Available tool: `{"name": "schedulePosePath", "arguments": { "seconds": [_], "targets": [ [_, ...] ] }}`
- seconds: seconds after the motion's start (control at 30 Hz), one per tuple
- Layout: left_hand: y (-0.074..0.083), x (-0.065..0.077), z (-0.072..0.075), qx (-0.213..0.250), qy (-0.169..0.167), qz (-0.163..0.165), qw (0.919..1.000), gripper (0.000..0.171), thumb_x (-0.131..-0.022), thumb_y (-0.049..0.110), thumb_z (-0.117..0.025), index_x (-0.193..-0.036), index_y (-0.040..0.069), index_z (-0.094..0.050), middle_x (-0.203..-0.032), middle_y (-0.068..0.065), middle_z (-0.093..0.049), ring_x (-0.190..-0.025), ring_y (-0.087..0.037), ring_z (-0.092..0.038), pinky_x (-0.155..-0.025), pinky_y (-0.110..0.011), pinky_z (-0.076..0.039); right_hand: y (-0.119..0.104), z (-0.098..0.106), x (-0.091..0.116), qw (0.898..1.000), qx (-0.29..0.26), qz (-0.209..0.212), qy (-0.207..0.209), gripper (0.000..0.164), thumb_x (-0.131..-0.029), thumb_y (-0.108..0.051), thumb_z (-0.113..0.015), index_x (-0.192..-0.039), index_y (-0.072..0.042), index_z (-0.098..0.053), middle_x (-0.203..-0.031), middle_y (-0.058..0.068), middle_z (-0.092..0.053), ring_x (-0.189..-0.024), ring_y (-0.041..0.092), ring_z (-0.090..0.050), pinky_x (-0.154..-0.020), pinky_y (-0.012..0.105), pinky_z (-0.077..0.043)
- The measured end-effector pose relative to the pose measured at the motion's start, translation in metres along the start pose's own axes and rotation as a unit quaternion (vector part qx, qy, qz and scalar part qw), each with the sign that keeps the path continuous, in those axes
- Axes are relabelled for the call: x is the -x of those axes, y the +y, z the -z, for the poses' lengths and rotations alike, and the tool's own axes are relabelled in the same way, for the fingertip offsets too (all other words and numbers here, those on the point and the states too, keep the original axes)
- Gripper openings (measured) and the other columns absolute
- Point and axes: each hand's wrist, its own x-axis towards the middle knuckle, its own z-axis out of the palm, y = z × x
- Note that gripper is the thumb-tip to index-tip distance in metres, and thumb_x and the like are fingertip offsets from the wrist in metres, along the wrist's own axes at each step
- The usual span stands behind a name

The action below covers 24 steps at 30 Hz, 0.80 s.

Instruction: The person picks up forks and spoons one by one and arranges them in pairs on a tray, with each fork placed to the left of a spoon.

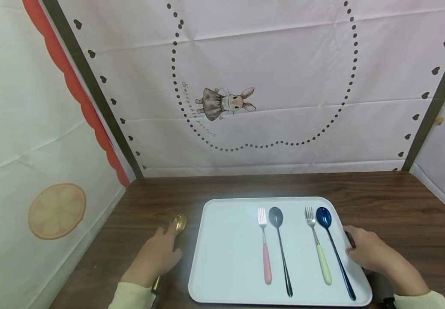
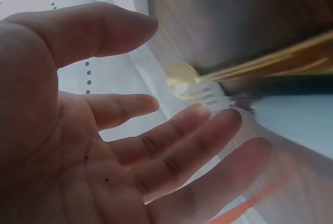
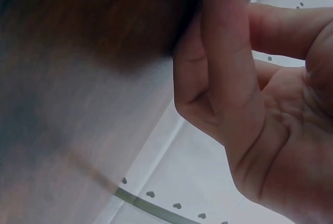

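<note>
A white tray (image 1: 226, 249) lies on the table, holding a pink-handled fork (image 1: 266, 262), a grey spoon (image 1: 275, 218), a green-handled fork (image 1: 323, 264) and a dark blue spoon (image 1: 324, 218). Left of it, my left hand (image 1: 158, 254) is spread over a gold spoon (image 1: 181, 222) whose handle passes beneath the palm. The left wrist view shows those fingers extended and apart, with fork tines (image 2: 209, 97) beside the gold bowl (image 2: 179, 76). My right hand (image 1: 369, 250) grips the tray's right edge; in the right wrist view its fingers (image 3: 226, 52) curl up at the rim.
The brown wooden table (image 1: 411, 201) is bordered by white printed cloth (image 1: 284, 64) at the back and both sides. A dark strip (image 1: 91, 81) runs up the left corner and another (image 1: 438, 94) up the right.
</note>
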Motion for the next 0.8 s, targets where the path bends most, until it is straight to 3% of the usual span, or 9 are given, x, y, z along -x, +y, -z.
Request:
{"name": "schedulePosePath", "arguments": {
  "seconds": [0.27,0.5,0.8],
  "targets": [
    [-0.007,0.004,0.000,0.007,-0.012,0.012,0.9998,0.069,-0.073,0.017,-0.061,-0.137,0.001,-0.038,-0.100,-0.027,-0.050,-0.068,-0.032,-0.054,-0.059,-0.051,-0.049,0.001,0.000,0.000,1.000,-0.007,-0.005,-0.003,0.058,-0.085,0.000,-0.055,-0.133,0.015,-0.027,-0.091,0.022,-0.055,-0.069,0.022,-0.056,-0.048,0.033,-0.054],
    [-0.014,0.009,0.001,-0.006,-0.022,0.017,0.9996,0.064,-0.073,0.009,-0.058,-0.135,0.001,-0.041,-0.102,-0.026,-0.053,-0.070,-0.035,-0.056,-0.061,-0.056,-0.050,0.000,0.000,-0.001,1.000,-0.012,-0.011,-0.009,0.058,-0.085,0.000,-0.056,-0.134,0.015,-0.027,-0.091,0.022,-0.055,-0.069,0.022,-0.056,-0.048,0.033,-0.054],
    [-0.020,0.009,-0.005,-0.014,-0.028,0.019,0.9993,0.048,-0.067,-0.003,-0.058,-0.115,-0.001,-0.054,-0.085,-0.017,-0.054,-0.061,-0.026,-0.052,-0.051,-0.047,-0.048,-0.002,0.001,0.000,1.000,-0.011,-0.012,-0.009,0.057,-0.086,-0.001,-0.056,-0.133,0.014,-0.028,-0.092,0.021,-0.055,-0.070,0.022,-0.057,-0.048,0.034,-0.054]
  ]
}}
